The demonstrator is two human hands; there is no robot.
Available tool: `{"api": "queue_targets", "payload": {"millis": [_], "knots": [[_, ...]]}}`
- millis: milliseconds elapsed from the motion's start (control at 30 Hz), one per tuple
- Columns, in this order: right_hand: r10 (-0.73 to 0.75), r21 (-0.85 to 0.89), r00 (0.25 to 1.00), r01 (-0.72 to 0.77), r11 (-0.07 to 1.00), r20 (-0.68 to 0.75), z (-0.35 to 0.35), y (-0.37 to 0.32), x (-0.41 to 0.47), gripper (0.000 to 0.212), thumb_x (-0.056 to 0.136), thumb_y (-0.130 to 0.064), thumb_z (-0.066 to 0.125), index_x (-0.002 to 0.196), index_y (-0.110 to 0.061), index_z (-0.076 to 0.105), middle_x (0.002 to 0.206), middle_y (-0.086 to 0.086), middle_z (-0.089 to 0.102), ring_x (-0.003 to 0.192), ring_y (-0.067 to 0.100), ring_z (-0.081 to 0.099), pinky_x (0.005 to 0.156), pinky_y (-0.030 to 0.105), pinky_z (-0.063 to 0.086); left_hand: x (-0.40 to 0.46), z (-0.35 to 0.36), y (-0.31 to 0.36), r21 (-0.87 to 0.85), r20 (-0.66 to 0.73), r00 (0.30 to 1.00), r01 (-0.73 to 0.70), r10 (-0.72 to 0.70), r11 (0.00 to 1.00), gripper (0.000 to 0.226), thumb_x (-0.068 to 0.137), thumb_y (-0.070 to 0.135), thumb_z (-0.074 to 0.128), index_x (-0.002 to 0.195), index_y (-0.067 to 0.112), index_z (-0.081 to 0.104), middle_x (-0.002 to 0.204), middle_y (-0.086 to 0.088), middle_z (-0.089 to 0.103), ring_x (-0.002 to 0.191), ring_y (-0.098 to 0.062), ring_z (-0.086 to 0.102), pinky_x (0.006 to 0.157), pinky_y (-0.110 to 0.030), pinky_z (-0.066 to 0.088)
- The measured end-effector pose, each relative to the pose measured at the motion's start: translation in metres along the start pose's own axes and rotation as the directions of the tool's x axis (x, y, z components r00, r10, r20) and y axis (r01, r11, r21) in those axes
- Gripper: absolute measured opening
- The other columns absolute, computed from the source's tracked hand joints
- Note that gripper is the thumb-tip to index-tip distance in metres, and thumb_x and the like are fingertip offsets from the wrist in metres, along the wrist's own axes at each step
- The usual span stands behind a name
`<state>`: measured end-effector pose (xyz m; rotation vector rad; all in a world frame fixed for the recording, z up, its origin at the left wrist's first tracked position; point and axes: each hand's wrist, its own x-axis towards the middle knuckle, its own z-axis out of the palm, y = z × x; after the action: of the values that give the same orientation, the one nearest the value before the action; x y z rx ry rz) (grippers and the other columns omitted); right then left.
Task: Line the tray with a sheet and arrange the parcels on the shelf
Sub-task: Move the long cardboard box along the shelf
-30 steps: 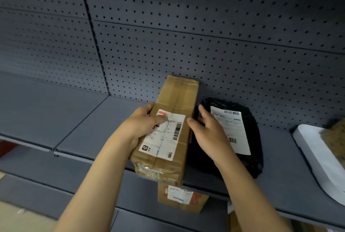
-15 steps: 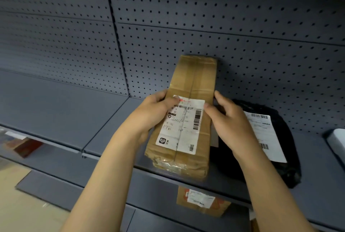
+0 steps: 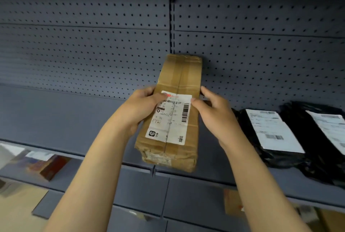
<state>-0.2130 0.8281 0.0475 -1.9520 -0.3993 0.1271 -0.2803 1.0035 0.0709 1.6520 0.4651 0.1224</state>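
Observation:
A long brown cardboard parcel [image 3: 173,149] with a white shipping label lies lengthwise on the grey shelf [image 3: 65,119], its far end against the pegboard back. My left hand [image 3: 141,106] grips its left side with the thumb on the label. My right hand [image 3: 214,112] holds its right side, thumb touching the label's edge. To the right, two black plastic parcels lie flat on the same shelf, one [image 3: 265,134] close by and another [image 3: 324,138] at the frame's edge, each with a white label.
A pegboard wall [image 3: 93,54] backs the shelf, with an upright post [image 3: 171,17] behind the parcel. On the lower shelf sit a reddish box [image 3: 50,168] at left and a brown box [image 3: 233,203] under my right forearm. Beige floor shows bottom left.
The view has swung left, so the brown parcel and my hands now sit centre frame and a second black parcel shows at right. Both hands stay on the parcel's sides.

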Motion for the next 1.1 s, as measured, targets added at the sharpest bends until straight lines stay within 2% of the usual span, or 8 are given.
{"api": "queue_targets", "payload": {"millis": [233, 333, 400, 533, 600, 867, 1000, 1100], "knots": [[0.061, 0.022, 0.998, -0.062, 0.998, 0.033, 0.095, -0.031, 0.008, 0.061, 0.096, -0.038, 0.057, 0.154, -0.027, 0.039, 0.148, -0.01, 0.054, 0.129, 0.011, 0.055, 0.104, 0.034, 0.045, 0.013, -0.094, -0.02, -0.002, -0.014, 0.998, 0.054, -0.054, 0.999, 0.018, 0.1, 0.02, 0.059, 0.113, 0.02, 0.072, 0.097, -0.005, 0.082, 0.081, -0.018, 0.079, 0.07, -0.033, 0.063], [0.068, 0.029, 0.996, -0.07, 0.997, 0.064, 0.124, -0.036, 0.014, 0.05, 0.098, -0.029, 0.056, 0.147, -0.026, 0.048, 0.132, -0.018, 0.06, 0.107, 0.002, 0.061, 0.085, 0.021, 0.047, 0.022, -0.118, -0.032, 0.047, -0.04, 0.998, 0.057, -0.055, 0.997, 0.018, 0.1, 0.02, 0.061, 0.114, 0.018, 0.072, 0.101, -0.007, 0.081, 0.089, -0.022, 0.077, 0.076, -0.036, 0.062], [0.097, 0.034, 0.992, -0.1, 0.994, 0.084, 0.139, -0.031, 0.018, 0.053, 0.098, -0.03, 0.055, 0.149, -0.025, 0.045, 0.135, -0.012, 0.061, 0.113, 0.008, 0.063, 0.088, 0.024, 0.049, 0.029, -0.127, -0.041, 0.033, -0.052, 0.996, 0.075, -0.073, 0.997, 0.022, 0.099, 0.019, 0.063, 0.119, 0.016, 0.071, 0.105, -0.009, 0.079, 0.094, -0.025, 0.076, 0.08, -0.038, 0.061], [0.16, 0.012, 0.98, -0.163, 0.987, 0.121, 0.157, -0.022, 0.022, 0.053, 0.099, -0.028, 0.052, 0.151, -0.024, 0.043, 0.13, -0.017, 0.055, 0.094, 0.0, 0.06, 0.074, 0.015, 0.045, 0.044, -0.127, -0.059, 0.073, -0.045, 0.993, 0.115, -0.112, 0.991, 0.025, 0.098, 0.013, 0.063, 0.122, 0.01, 0.067, 0.098, -0.007, 0.077, 0.082, -0.019, 0.074, 0.06, -0.026, 0.058], [0.186, -0.008, 0.975, -0.187, 0.982, 0.118, 0.163, -0.015, 0.023, 0.06, 0.095, -0.034, 0.055, 0.152, -0.026, 0.042, 0.138, -0.015, 0.055, 0.108, 0.006, 0.063, 0.089, 0.025, 0.051, 0.049, -0.126, -0.069, 0.095, -0.067, 0.991, 0.125, -0.119, 0.988, 0.028, 0.096, 0.01, 0.064, 0.124, 0.01, 0.067, 0.092, -0.003, 0.075, 0.075, -0.015, 0.072, 0.052, -0.022, 0.055], [0.246, -0.05, 0.956, -0.241, 0.969, 0.161, 0.173, 0.003, 0.019, 0.052, 0.096, -0.032, 0.051, 0.148, -0.024, 0.048, 0.136, -0.008, 0.061, 0.112, 0.013, 0.062, 0.087, 0.028, 0.048, 0.055, -0.125, -0.101, 0.029, -0.112, 0.98, 0.169, -0.164, 0.985, 0.039, 0.093, 0.015, 0.071, 0.132, 0.014, 0.065, 0.109, -0.008, 0.076, 0.087, -0.022, 0.073, 0.069, -0.032, 0.057], [0.252, -0.045, 0.957, -0.248, 0.968, 0.147, 0.175, 0.001, 0.018, 0.058, 0.097, -0.03, 0.053, 0.153, -0.023, 0.04, 0.143, -0.004, 0.056, 0.127, 0.018, 0.056, 0.099, 0.031, 0.045, 0.056, -0.125, -0.099, 0.382, -0.166, 0.985, 0.106, -0.044, 0.918, 0.067, 0.093, 0.03, 0.069, 0.154, 0.021, 0.041, 0.148, -0.005, 0.056, 0.13, -0.03, 0.058, 0.105, -0.044, 0.047], [0.223, -0.042, 0.967, -0.219, 0.975, 0.122, 0.17, -0.003, 0.017, 0.06, 0.097, -0.029, 0.056, 0.154, -0.026, 0.037, 0.151, -0.004, 0.05, 0.137, 0.019, 0.048, 0.108, 0.034, 0.041, 0.051, -0.115, -0.09, 0.586, -0.231, 0.959, 0.0, 0.167, 0.81, 0.076, 0.091, 0.025, 0.067, 0.157, 0.03, 0.03, 0.154, -0.002, 0.049, 0.133, -0.033, 0.053, 0.101, -0.049, 0.048]]}}
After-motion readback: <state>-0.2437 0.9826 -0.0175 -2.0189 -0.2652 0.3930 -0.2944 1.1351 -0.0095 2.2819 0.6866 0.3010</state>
